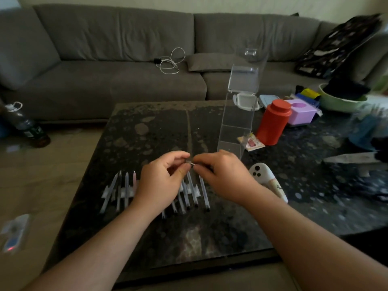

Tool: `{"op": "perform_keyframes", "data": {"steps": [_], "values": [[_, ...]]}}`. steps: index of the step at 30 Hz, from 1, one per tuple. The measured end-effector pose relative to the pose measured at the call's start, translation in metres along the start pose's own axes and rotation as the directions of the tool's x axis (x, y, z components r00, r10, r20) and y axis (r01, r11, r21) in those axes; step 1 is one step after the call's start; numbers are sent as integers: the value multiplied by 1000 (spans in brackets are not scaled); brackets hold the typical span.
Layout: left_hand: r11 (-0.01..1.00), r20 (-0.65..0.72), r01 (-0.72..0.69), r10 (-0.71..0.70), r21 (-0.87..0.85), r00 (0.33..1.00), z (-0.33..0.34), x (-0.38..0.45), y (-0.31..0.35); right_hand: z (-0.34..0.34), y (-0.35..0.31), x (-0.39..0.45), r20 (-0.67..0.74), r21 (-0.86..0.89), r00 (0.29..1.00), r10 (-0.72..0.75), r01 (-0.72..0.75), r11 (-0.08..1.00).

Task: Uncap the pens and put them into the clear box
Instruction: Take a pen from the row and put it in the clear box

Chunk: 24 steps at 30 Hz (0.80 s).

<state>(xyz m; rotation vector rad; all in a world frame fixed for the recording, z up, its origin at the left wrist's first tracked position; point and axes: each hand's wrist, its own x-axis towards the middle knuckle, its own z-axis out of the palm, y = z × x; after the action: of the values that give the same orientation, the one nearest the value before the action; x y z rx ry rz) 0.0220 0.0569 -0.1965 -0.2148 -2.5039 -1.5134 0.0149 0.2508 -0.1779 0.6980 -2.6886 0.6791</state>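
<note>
Several capped white pens [126, 189] lie in a row on a low white rack [129, 192] on the dark speckled table [159, 131]; more pens [202, 191] show right of my wrists. My left hand [161, 177] and my right hand [222, 175] meet above the row, both pinching one small pen [190, 163] between their fingertips; most of it is hidden by my fingers. The tall clear box [237, 122] stands upright just behind my right hand, its lid flipped open at the top.
A red canister [273, 122], a purple box [301, 112], a green bowl [340, 99] and small containers crowd the table's right side. A white controller [260, 172] lies by my right wrist. A grey sofa [117, 59] runs behind the table; a bottle [23, 124] lies on the floor at left.
</note>
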Motion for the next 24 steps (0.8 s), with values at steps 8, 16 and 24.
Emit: {"op": "perform_keyframes", "data": {"steps": [8, 16, 24], "values": [[990, 141, 21, -41, 137, 989, 5, 0, -1, -78, 44, 39, -507, 475, 716, 479, -232, 849], [901, 330, -174, 37, 398, 943, 25, -4, -7, -49, 79, 43, -345, 285, 770, 537, -459, 841], [852, 305, -219, 74, 475, 949, 37, -5, -10, -33, 86, 50, -110, -76, 847, 519, -528, 846]]}}
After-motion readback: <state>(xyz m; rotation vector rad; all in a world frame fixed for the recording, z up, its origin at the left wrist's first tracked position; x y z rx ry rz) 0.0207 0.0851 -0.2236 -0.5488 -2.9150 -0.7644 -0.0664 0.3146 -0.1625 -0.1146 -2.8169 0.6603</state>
